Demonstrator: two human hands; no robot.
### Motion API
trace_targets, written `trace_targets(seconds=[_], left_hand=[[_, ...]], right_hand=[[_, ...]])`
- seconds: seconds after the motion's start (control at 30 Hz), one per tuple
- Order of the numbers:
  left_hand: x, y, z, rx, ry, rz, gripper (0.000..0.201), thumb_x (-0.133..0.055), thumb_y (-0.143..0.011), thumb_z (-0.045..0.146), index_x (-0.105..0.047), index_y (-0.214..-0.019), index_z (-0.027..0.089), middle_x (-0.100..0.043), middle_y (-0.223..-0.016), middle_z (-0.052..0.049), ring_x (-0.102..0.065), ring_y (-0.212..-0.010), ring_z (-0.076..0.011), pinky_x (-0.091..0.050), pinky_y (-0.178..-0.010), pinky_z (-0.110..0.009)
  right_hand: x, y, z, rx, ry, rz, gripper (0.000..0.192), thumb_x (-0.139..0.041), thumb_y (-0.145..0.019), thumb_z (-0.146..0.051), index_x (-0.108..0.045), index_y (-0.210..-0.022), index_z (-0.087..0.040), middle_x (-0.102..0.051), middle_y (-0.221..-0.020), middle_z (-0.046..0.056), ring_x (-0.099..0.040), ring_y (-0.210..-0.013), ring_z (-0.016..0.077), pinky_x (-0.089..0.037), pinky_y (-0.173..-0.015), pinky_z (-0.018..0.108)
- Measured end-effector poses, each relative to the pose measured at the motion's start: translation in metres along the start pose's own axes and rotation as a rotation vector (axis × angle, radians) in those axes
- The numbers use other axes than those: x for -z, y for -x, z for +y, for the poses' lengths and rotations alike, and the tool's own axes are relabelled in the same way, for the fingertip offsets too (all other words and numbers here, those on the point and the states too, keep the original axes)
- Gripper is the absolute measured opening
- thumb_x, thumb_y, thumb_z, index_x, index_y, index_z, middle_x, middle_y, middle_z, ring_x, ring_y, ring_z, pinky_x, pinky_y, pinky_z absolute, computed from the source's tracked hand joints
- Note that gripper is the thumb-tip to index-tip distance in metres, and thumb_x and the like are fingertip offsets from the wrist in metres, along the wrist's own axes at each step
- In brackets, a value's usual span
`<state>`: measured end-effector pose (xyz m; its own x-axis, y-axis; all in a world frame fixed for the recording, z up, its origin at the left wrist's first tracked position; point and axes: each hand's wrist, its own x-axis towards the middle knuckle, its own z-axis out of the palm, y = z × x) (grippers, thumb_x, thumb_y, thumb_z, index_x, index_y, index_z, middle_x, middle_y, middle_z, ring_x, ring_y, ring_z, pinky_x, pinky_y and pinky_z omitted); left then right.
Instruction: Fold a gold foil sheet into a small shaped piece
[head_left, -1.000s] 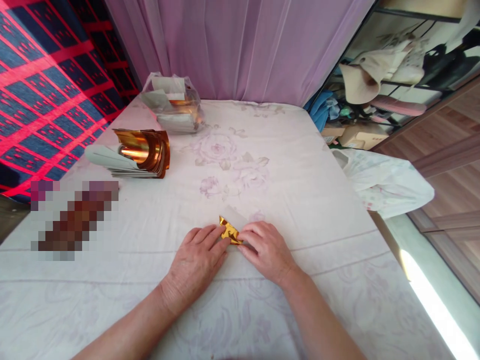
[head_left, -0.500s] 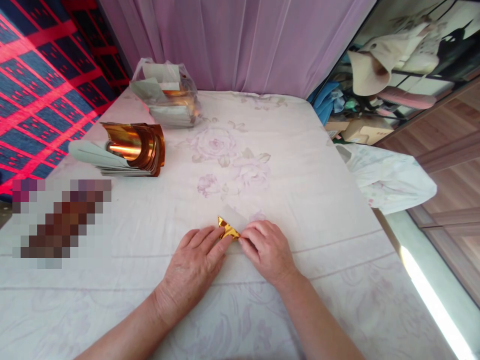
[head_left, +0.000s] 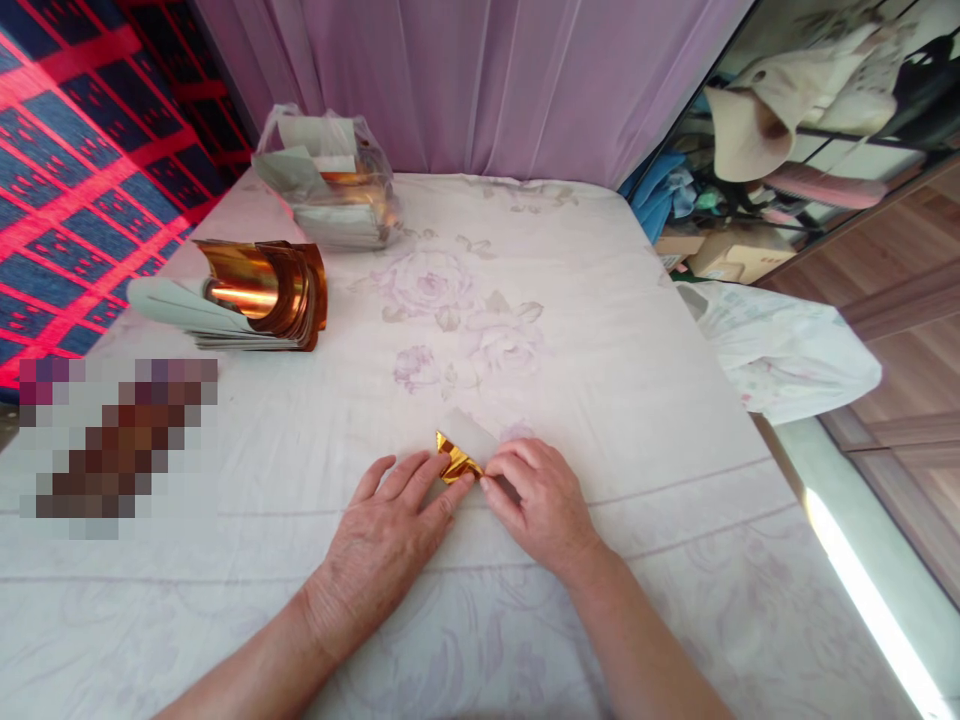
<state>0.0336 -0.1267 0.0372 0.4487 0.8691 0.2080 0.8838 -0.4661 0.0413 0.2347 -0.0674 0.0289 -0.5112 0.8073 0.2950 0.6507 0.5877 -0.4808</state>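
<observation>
A small sheet of gold foil paper (head_left: 456, 462), folded to a pointed shape with some white backing showing behind it, lies on the tablecloth in front of me. My left hand (head_left: 394, 525) rests flat with its fingers apart, the fingertips and thumb pressing on the near left side of the foil paper. With thumb and fingers closed, my right hand (head_left: 541, 505) pinches the paper's right corner. Part of the sheet is hidden under the fingers of both hands.
A curled stack of copper-gold foil sheets (head_left: 259, 300) lies at left. Behind it stands a clear plastic bag (head_left: 330, 195) of more sheets. A blurred-out patch (head_left: 120, 440) covers something nearer left. A white bag (head_left: 802, 355) hangs past the right edge of the flowered cloth (head_left: 600, 330).
My left thumb has slid slightly right along the foil paper's lower edge. The right hand keeps its pinch at the corner. The view has shifted a little.
</observation>
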Motion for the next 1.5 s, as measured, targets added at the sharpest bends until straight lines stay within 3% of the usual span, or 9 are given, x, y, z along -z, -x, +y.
trace_targets(seconds=[0.77, 1.5], left_hand=[[0.0013, -0.0053, 0.0015, 0.027, 0.003, -0.048, 0.038, -0.050, -0.096, 0.033, -0.055, -0.133, 0.028, -0.060, -0.130, -0.006, -0.053, -0.118, -0.0251, -0.038, -0.102, -0.045], [0.0016, -0.0068, 0.0016, 0.024, 0.015, -0.057, 0.039, -0.051, -0.094, 0.031, -0.056, -0.132, 0.026, -0.059, -0.129, -0.006, -0.052, -0.117, -0.0259, -0.038, -0.101, -0.046]], right_hand=[[-0.0083, 0.0002, -0.0075, -0.127, 0.012, 0.116, 0.010, -0.059, -0.081, -0.014, -0.059, -0.073, -0.020, -0.061, -0.080, 0.002, -0.058, -0.079, 0.0183, -0.042, -0.073, 0.032], [-0.0084, -0.0017, -0.0084, -0.152, 0.006, 0.106, 0.009, -0.060, -0.078, -0.013, -0.060, -0.074, -0.021, -0.062, -0.080, 0.002, -0.059, -0.079, 0.0180, -0.043, -0.074, 0.032]])
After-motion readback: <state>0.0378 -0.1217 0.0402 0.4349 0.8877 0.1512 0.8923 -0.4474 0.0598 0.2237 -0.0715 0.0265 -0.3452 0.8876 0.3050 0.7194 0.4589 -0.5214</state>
